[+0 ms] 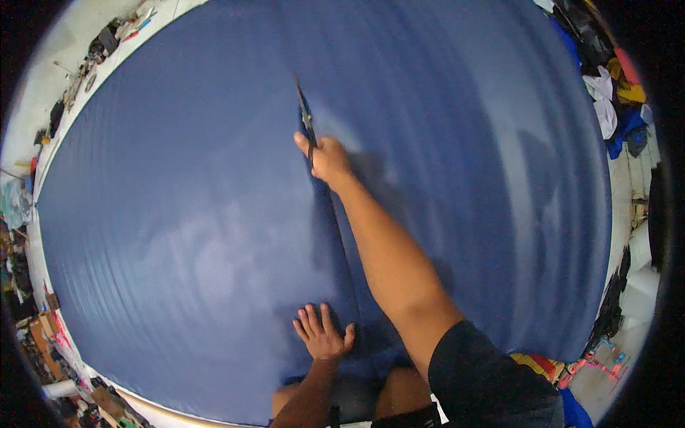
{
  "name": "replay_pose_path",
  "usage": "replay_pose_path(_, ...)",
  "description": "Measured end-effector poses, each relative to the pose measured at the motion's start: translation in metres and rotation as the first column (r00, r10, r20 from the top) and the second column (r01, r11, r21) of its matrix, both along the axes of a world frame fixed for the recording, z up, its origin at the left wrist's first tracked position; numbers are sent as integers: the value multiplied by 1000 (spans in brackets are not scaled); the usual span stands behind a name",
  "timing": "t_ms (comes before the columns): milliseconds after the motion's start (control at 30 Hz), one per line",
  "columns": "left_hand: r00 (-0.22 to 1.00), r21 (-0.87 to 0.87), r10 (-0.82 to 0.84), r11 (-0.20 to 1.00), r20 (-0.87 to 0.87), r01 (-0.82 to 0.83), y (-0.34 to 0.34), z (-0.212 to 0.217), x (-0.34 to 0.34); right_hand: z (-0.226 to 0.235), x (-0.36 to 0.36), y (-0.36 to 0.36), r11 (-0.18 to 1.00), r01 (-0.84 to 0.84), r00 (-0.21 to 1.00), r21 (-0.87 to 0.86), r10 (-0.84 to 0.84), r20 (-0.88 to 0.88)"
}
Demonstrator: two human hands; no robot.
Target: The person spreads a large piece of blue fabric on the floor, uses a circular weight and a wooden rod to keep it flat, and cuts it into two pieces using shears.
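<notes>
A large sheet of dark blue fabric (pixel 178 214) covers the floor across most of the view. My right hand (pixel 326 158) is stretched far forward, shut on a pair of black scissors (pixel 305 114) whose blades point away from me into the cloth. A cut line runs from the scissors back toward my body. My left hand (pixel 321 333) lies flat on the fabric near my knees, fingers spread, just left of the cut.
Tools and clutter (pixel 107 43) line the white floor at the upper left. Heaps of coloured cloth (pixel 614 93) sit at the upper right. Boxes and scraps (pixel 43 328) lie at the lower left; a pink object (pixel 599 360) rests at the lower right.
</notes>
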State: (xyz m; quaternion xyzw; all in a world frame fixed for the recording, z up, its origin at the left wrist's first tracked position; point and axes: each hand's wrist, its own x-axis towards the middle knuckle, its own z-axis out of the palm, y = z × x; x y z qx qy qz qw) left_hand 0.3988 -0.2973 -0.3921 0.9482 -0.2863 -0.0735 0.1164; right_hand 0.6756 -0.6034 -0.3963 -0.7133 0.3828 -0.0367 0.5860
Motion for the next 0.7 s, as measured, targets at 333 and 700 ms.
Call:
replay_pose_path(333, 944, -110, 178, 982, 278, -153, -183, 19, 418, 5, 10, 14, 993, 18, 999, 118, -14, -31)
replay_pose_path(700, 973, -32, 195, 981, 127, -193, -213, 2, 410, 13, -3, 12, 995, 97, 991, 14, -96, -94)
